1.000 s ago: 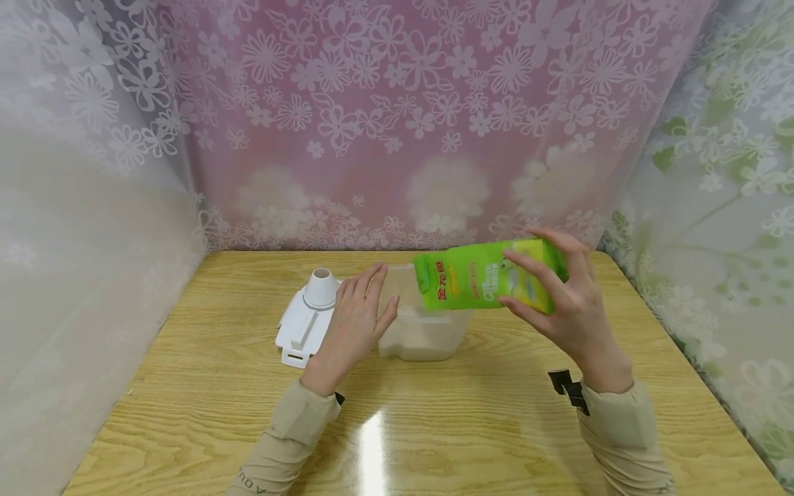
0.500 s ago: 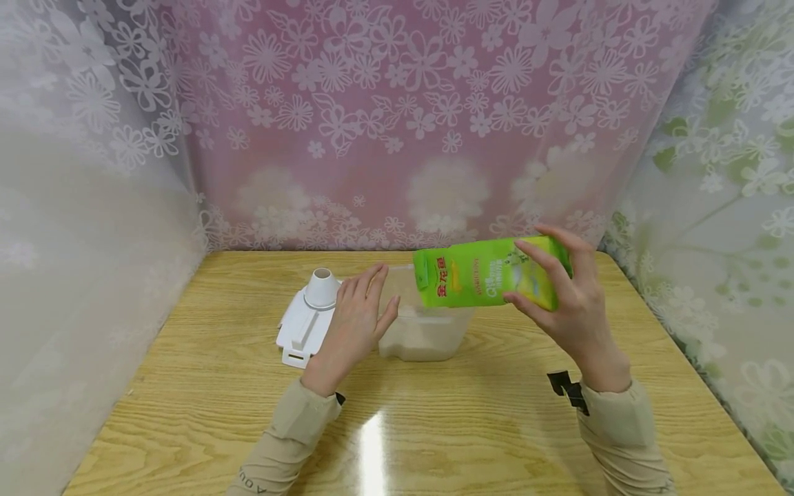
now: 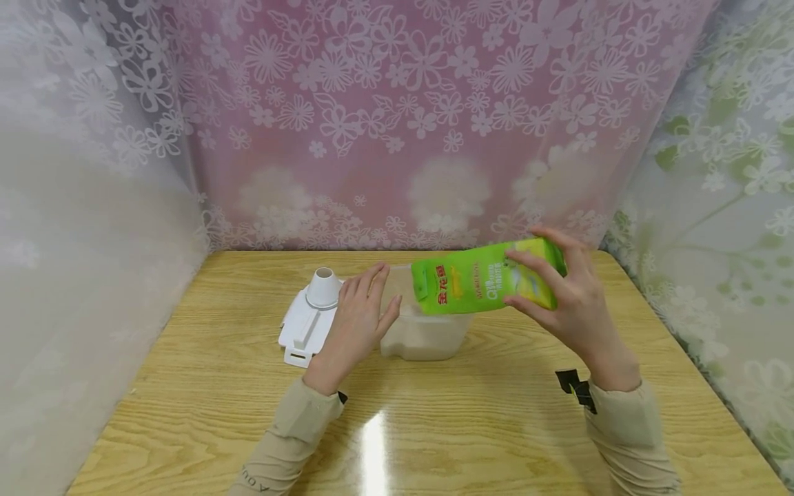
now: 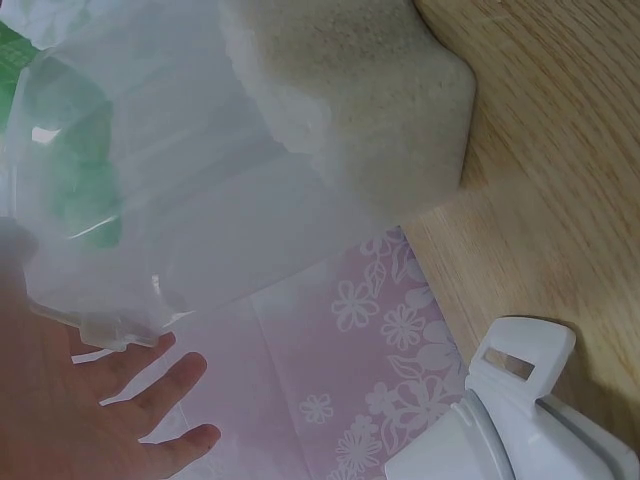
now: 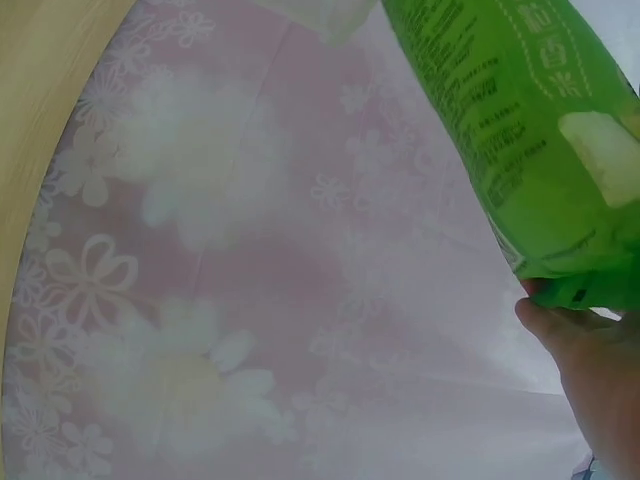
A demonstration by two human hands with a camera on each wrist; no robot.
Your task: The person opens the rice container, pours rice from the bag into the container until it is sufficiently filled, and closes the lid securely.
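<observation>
My right hand (image 3: pixel 579 306) grips the bottom end of a green and yellow rice bag (image 3: pixel 471 279). The bag lies tilted, its folded-over left end lower and over a translucent plastic container (image 3: pixel 428 341). Whitish grains like rice (image 4: pixel 350 70) fill the container's lower part in the left wrist view. My left hand (image 3: pixel 356 313) is at the container's left rim, its fingers mostly straight and spread and its thumb apart from them. The bag's opening and any falling grains are hidden. In the right wrist view the thumb (image 5: pixel 560 330) presses the bag's end.
A white lid (image 3: pixel 304 327) with a cone-shaped cup (image 3: pixel 323 289) on it lies left of the container, partly behind my left hand. Wood-grain table (image 3: pixel 471 427) extends in front. A pink flowered curtain (image 3: pixel 372 138) hangs behind, with pale curtains at both sides.
The bag's right end rises slightly and then dips back, with small shifts of my right hand. The left hand, container and lid stay nearly in place.
</observation>
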